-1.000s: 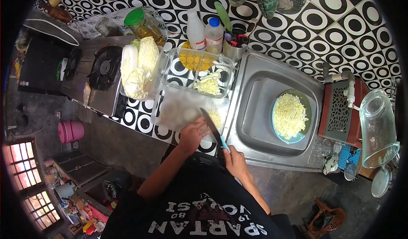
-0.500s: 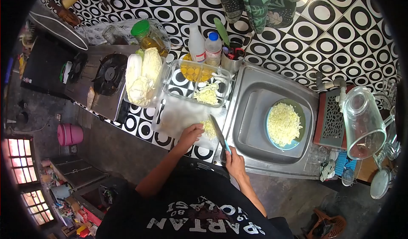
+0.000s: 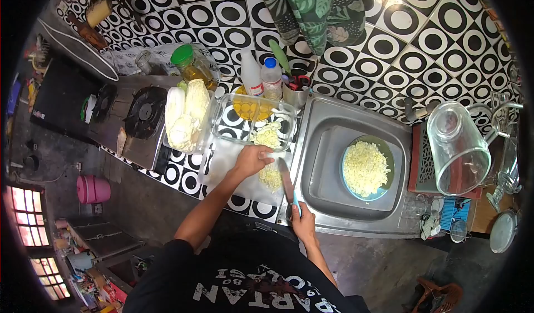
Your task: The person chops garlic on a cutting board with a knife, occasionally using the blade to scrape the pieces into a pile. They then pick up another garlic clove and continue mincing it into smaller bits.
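Head view: right hand [image 3: 304,225] clasps a knife [image 3: 288,184] while the left hand [image 3: 253,160] is curled beside the chopped pile [image 3: 271,177]

The right hand is closed around the knife's light blue handle, with the blade pointing to the far side along the right edge of the pile of pale chopped pieces. The left hand has its fingers bent toward the right, near the blade; whether it pinches anything, I cannot tell. The pile lies on a translucent cutting board [image 3: 222,168], near the sink's left side.

Half a second earlier, the left hand was at the left of the pile; now it is at the far-left of it, close to the near edge of the divided glass container [image 3: 230,139]. The knife has stayed at the pile's right, in the same hand. The camera's view has also shifted.

In the glass container's right section lie chopped pale pieces [image 3: 266,135], with whiter strips toward the far side; tiles show through its left section. To the left, whole cabbages [image 3: 186,118] fill a tray. In the sink [image 3: 317,165], on the right, a bowl [image 3: 387,153] holds a large heap of chopped pieces [image 3: 364,170]. Beyond the glass container, a metal cup [image 3: 296,98] holds utensils, including something red-handled.
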`<action>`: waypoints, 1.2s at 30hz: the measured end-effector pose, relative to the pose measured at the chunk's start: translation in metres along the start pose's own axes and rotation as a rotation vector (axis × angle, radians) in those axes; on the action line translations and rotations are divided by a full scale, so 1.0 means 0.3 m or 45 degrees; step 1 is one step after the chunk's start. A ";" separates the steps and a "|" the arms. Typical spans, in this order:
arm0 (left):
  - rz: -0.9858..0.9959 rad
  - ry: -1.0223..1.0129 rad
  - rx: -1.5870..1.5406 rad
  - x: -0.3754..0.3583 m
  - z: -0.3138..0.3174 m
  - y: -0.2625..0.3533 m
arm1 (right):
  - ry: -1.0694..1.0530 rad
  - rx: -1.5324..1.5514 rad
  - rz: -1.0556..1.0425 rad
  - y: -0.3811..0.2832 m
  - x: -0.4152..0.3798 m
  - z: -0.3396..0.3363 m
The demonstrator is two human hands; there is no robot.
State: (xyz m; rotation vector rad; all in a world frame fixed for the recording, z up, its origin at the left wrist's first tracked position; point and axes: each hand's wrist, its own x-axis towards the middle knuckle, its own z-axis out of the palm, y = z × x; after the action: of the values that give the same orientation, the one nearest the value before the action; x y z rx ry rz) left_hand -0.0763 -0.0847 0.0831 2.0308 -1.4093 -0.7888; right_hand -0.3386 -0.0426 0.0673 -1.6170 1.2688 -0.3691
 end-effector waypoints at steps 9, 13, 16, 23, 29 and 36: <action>-0.194 -0.006 0.482 0.268 -0.052 -0.107 | 0.021 0.081 0.065 0.027 -0.048 -0.087; -0.165 0.002 0.570 0.304 -0.028 -0.132 | 0.094 -0.004 0.085 0.059 -0.068 -0.104; -0.291 -0.121 0.699 0.317 -0.039 -0.134 | 0.121 0.019 0.104 0.065 -0.080 -0.088; -0.239 0.120 0.026 0.287 -0.085 -0.168 | 0.204 -0.022 0.128 -0.010 -0.115 -0.013; -0.332 0.196 0.138 0.250 -0.140 -0.341 | 0.205 -0.065 0.133 -0.049 -0.131 0.096; -0.220 0.044 0.336 0.247 -0.130 -0.358 | 0.218 -0.115 0.065 -0.091 -0.143 0.201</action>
State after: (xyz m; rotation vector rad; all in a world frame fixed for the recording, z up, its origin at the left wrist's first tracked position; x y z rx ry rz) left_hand 0.0405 -0.1178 0.0213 2.3821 -1.3931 -0.6615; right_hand -0.2967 0.0236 0.0770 -1.6528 1.4713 -0.4311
